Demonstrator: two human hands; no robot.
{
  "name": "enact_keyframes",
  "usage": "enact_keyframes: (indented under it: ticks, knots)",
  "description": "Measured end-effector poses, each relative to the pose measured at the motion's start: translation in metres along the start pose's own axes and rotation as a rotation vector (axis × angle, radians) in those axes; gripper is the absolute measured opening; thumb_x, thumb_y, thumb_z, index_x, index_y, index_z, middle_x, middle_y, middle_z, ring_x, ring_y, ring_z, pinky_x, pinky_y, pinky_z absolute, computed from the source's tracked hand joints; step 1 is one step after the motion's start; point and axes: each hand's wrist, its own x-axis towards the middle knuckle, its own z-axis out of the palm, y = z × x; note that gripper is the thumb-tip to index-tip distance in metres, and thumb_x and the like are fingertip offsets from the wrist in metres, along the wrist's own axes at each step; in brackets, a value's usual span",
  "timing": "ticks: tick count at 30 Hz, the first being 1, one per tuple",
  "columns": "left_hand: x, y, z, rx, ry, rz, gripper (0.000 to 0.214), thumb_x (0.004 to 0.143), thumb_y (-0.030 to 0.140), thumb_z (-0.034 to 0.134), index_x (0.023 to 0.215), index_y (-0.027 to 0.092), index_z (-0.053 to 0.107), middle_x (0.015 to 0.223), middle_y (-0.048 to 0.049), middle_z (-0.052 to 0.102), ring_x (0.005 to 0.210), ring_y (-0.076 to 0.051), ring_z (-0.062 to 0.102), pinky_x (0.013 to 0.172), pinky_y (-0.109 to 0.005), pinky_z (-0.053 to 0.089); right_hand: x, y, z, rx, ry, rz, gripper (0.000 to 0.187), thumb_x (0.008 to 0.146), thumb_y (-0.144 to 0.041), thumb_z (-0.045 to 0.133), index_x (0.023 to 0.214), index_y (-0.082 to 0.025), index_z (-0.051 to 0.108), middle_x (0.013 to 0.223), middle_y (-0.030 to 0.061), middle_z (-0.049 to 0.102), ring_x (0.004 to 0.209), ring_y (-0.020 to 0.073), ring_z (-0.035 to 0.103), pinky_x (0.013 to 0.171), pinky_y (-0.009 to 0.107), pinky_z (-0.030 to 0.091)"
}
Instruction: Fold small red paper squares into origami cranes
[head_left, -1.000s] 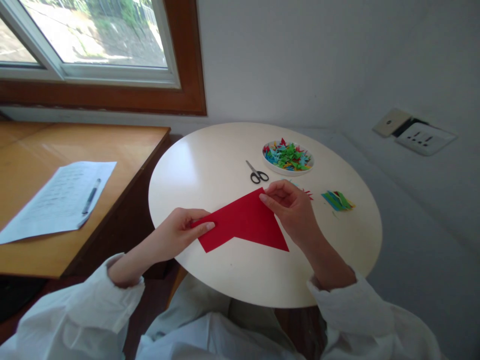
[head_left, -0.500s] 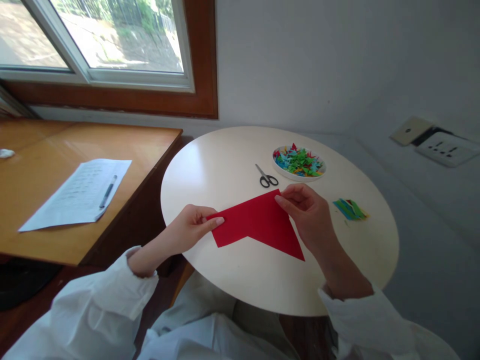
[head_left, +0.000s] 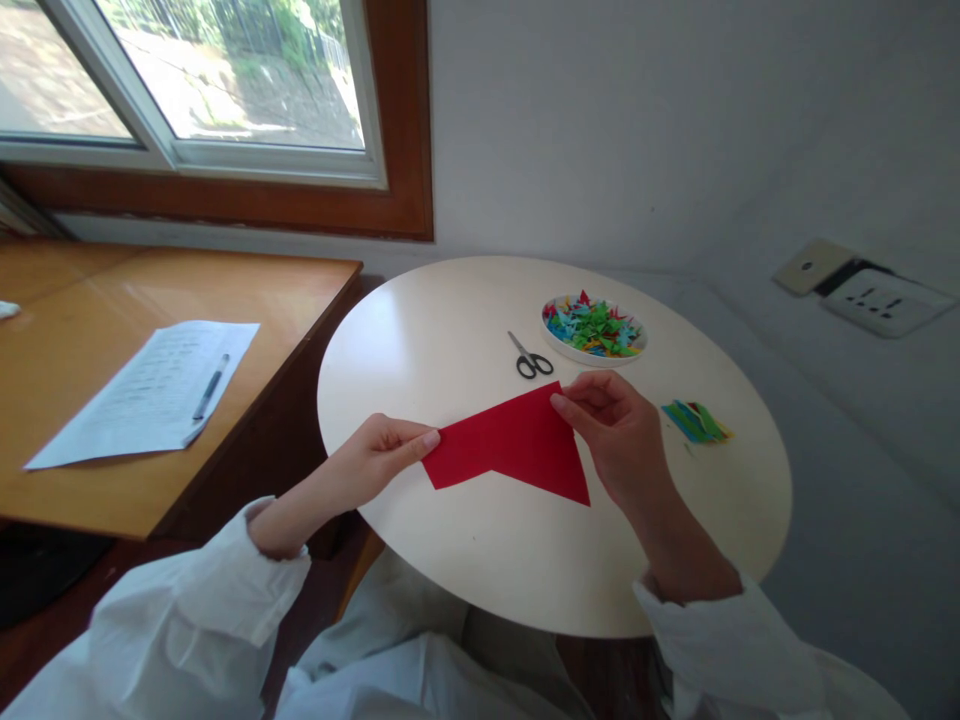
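A folded-looking red sheet of paper [head_left: 517, 440] is held up over the round table [head_left: 480, 580], its lower edge notched near the middle. My left hand [head_left: 379, 455] pinches its left end, thumb on top. At the upper right corner, my right hand [head_left: 615, 420] grips the paper between thumb and fingers. Just beyond the paper lie black-handled scissors [head_left: 530, 358] with their blades pointing away to the upper left.
A white dish [head_left: 592, 355] full of small coloured paper pieces stands at the back of the table. To the right lies a pile of coloured paper strips [head_left: 696, 422]. The wooden desk [head_left: 300, 290] on the left carries printed sheets [head_left: 135, 400] and a pen [head_left: 211, 388].
The paper's lower right corner has shifted up and left. My left thumb now sits nearer the paper's left edge. The whole view has shifted slightly.
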Motion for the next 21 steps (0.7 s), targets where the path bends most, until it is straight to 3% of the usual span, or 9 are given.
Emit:
enact_keyframes:
  ticks: [12, 21]
  knots:
    - [0.012, -0.002, 0.000, 0.131, 0.124, 0.122, 0.037, 0.082, 0.043, 0.045, 0.071, 0.014, 0.064, 0.070, -0.0015, 0.065, 0.067, -0.014, 0.056, 0.060, -0.022, 0.045, -0.002, 0.001, 0.000, -0.004, -0.038, -0.001, 0.028, 0.062, -0.033, 0.072, 0.085, -0.023, 0.058, 0.069, -0.0004, 0.064, 0.069, 0.0163, 0.062, 0.064, 0.032, 0.052]
    - [0.019, -0.005, 0.004, 0.065, 0.102, 0.049, 0.032, 0.076, 0.041, 0.055, 0.084, 0.013, 0.066, 0.083, -0.0073, 0.070, 0.074, -0.018, 0.062, 0.063, -0.026, 0.049, -0.004, 0.002, 0.003, -0.022, -0.046, -0.023, 0.025, 0.065, -0.036, 0.070, 0.085, -0.023, 0.060, 0.071, 0.0004, 0.065, 0.070, 0.0164, 0.062, 0.065, 0.031, 0.052]
